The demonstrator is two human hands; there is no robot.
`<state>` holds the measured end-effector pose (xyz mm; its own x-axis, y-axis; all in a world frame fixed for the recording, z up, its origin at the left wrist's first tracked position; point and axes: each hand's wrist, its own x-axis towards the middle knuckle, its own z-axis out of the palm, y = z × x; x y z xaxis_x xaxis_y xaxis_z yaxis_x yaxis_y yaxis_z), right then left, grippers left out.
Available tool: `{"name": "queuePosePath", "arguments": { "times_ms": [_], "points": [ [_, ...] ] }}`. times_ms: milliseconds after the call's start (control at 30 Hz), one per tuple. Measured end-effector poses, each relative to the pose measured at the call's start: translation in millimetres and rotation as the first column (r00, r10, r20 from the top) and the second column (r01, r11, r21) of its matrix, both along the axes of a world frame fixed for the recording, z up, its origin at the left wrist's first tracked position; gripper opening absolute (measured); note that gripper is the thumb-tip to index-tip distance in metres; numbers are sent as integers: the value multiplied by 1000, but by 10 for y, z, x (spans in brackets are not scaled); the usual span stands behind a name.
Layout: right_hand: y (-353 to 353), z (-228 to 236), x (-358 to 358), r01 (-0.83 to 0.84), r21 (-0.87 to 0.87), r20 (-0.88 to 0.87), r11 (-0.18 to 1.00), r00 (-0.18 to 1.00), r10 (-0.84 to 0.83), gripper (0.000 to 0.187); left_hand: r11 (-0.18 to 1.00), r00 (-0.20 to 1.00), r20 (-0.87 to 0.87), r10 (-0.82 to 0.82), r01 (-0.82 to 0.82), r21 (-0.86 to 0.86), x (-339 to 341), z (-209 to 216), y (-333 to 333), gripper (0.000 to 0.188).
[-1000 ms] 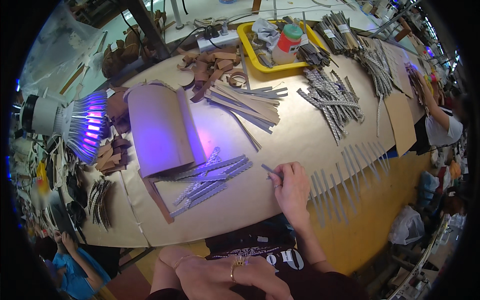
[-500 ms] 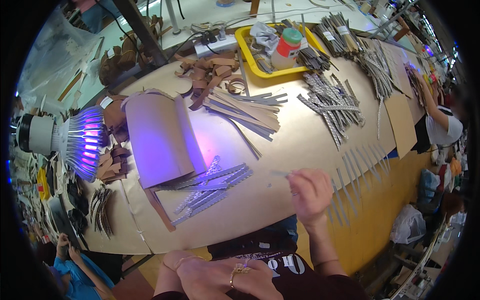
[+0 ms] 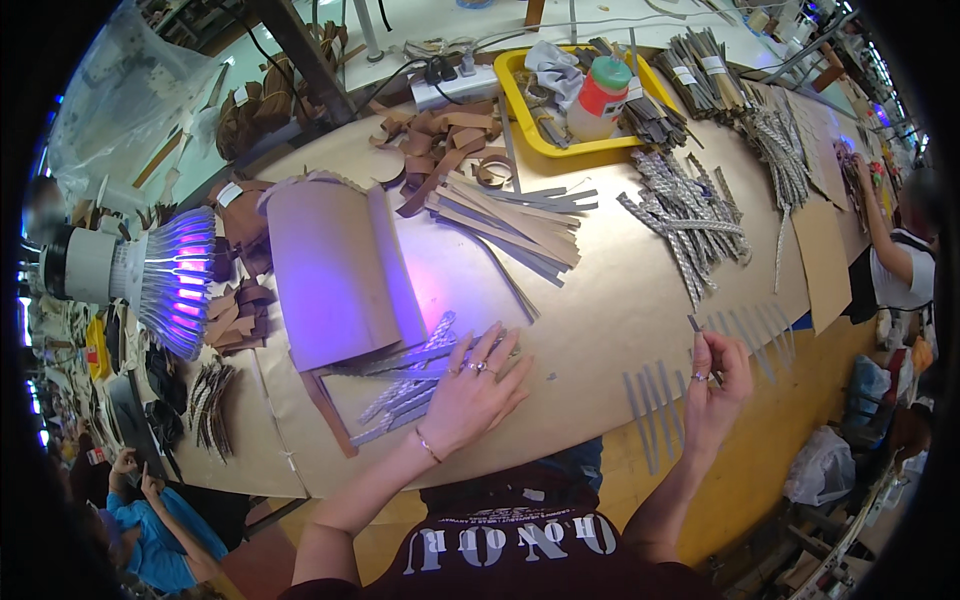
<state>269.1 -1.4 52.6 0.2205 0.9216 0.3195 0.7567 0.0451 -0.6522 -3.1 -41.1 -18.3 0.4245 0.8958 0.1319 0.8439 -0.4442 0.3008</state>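
Observation:
My left hand (image 3: 474, 395) lies with its fingers spread over a small pile of grey and silvery braided strips (image 3: 402, 392), covering the right end of that pile. At the table's front edge on the right, my right hand (image 3: 718, 385) pinches a thin grey strip (image 3: 692, 322) between thumb and fingertips; just a short end of it shows above them. On either side of that hand, a row of flat grey strips (image 3: 655, 410) hangs over the edge. A folded brown panel (image 3: 335, 275) stands beside the braided pile.
A lit lamp (image 3: 175, 280) juts in from the left. Beyond my hands lie flat beige and grey strips (image 3: 520, 225), more braided strips (image 3: 690, 220) and brown leather-like scraps (image 3: 450, 140). A yellow tray (image 3: 535, 143) holds a green-lidded jar (image 3: 598, 100). Other people work at both sides.
My left hand has moved up from near my body onto the braided pile. My right hand, with the strip, has moved right to the row at the edge. The view has shifted slightly.

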Motion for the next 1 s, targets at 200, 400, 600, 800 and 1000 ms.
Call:
{"name": "queuePosePath", "arguments": {
  "times_ms": [200, 400, 600, 800, 1000],
  "points": [
    [43, -19, -60, -50, -5, -75, 999, 996, 50, 7, 996, 998, -59, -8, 13, 83, -109, -131, 131, 35],
    [43, 17, 78, 22, -31, -82, 999, 996, -24, 9, 996, 990, -141, 25, -12, 90, -488, -89, -96, 32],
    [15, 13, 344, 143, -36, -73, 989, 987, -146, 11, 997, 998, -59, 4, 1, 73, -478, 233, -6, 58],
    [-43, 61, 521, 162, -12, -110, 987, 981, -162, 11, 968, 967, -52, -251, 251, -15, 620, 310, 1073, 69],
    [-324, 115, 687, 242, 34, -145, 970, 961, -234, 11, 878, 891, -110, -441, 453, 155, 1677, 208, 2379, 77]
  ]
}}
